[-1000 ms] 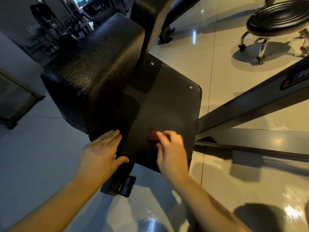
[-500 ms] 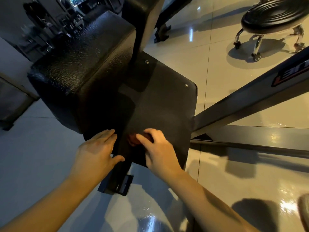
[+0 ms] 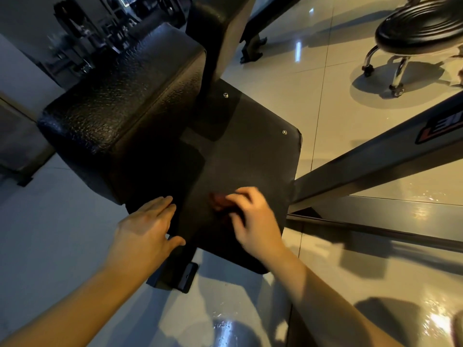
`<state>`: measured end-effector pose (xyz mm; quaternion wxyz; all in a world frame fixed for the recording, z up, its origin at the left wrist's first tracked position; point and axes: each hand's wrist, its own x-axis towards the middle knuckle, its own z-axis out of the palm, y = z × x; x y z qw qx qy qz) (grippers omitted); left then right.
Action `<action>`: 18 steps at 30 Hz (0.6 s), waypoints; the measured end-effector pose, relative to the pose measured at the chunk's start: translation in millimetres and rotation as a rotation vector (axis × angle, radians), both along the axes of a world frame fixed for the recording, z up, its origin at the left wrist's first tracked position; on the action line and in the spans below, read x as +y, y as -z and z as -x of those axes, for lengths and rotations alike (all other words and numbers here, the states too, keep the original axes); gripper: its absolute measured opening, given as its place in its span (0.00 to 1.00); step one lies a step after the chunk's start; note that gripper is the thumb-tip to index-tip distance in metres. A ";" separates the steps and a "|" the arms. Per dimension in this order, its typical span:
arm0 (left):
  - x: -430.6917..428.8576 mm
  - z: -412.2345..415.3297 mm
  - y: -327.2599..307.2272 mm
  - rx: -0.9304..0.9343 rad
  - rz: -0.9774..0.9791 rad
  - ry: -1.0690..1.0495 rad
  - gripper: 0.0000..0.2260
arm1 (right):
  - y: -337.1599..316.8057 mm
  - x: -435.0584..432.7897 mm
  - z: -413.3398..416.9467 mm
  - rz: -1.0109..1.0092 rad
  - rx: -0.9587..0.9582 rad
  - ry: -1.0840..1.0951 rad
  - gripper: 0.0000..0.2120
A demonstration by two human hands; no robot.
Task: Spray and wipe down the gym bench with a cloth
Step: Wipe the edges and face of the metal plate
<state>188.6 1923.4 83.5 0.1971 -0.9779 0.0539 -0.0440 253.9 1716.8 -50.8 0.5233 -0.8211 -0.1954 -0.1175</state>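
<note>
A black gym bench fills the middle of the head view: a thick textured pad [image 3: 120, 113] at the left and a flat dark panel [image 3: 250, 156] with two rivets below it. My right hand [image 3: 253, 219] grips a small dark red cloth [image 3: 218, 200] and presses it on the panel's near part. The cloth is mostly hidden under my fingers. My left hand [image 3: 147, 226] rests flat, fingers straight, on the panel's near left edge. No spray bottle is in view.
A grey metal frame beam [image 3: 375, 166] runs diagonally at the right, with a floor rail [image 3: 375, 221] below it. A black round stool on chrome castor legs [image 3: 421, 31] stands at the upper right. Glossy tile floor lies around. Dark gym machines stand at the upper left.
My right hand has slid the red cloth to the left and then back to the right across the panel. My left hand has stayed on the panel's edge.
</note>
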 end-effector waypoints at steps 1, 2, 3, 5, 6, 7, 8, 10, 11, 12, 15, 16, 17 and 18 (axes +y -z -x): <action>0.1 0.2 0.4 0.001 0.002 0.000 0.37 | 7.5 -9.7 -10.0 -0.049 0.074 0.119 0.17; 0.4 0.7 0.7 0.004 0.005 0.000 0.37 | 13.2 -21.3 -18.6 -0.104 0.168 0.255 0.17; 0.0 1.0 0.1 0.007 0.007 -0.005 0.37 | 16.6 -32.9 -27.1 -0.145 0.268 0.373 0.16; -1.9 0.6 -0.2 0.010 0.011 -0.023 0.37 | 16.0 -48.6 -42.3 -0.182 0.403 0.496 0.16; -3.9 0.4 -0.4 0.007 0.007 -0.032 0.38 | 14.0 -50.3 -48.1 -0.190 0.423 0.508 0.17; -5.5 0.2 -0.1 0.003 0.000 -0.039 0.38 | 9.9 -48.4 -51.6 -0.203 0.416 0.504 0.17; -6.7 0.5 -0.2 -0.002 -0.006 -0.043 0.39 | 4.9 -43.7 -52.8 -0.223 0.395 0.493 0.16; -8.0 1.2 0.8 -0.010 -0.001 -0.044 0.39 | -1.7 -30.4 -53.1 -0.250 0.336 0.460 0.15; -8.3 1.9 1.4 -0.010 0.000 -0.048 0.39 | -2.1 -23.7 -50.4 -0.244 0.302 0.434 0.12; -8.3 2.5 1.6 -0.007 -0.001 -0.053 0.39 | -1.3 -18.0 -45.9 -0.237 0.265 0.411 0.09; -6.0 1.3 2.4 -0.019 -0.002 -0.033 0.40 | 5.2 -13.4 -34.4 -0.238 0.205 0.410 0.07; -6.2 0.8 2.3 -0.022 0.001 -0.032 0.40 | 6.4 -15.8 -34.3 -0.228 0.217 0.418 0.10; -6.8 0.5 2.0 -0.025 0.002 -0.034 0.40 | 7.5 -19.6 -36.3 -0.222 0.252 0.421 0.14; -7.6 0.9 1.4 -0.027 0.001 -0.034 0.40 | 8.6 -24.0 -39.4 -0.226 0.307 0.421 0.17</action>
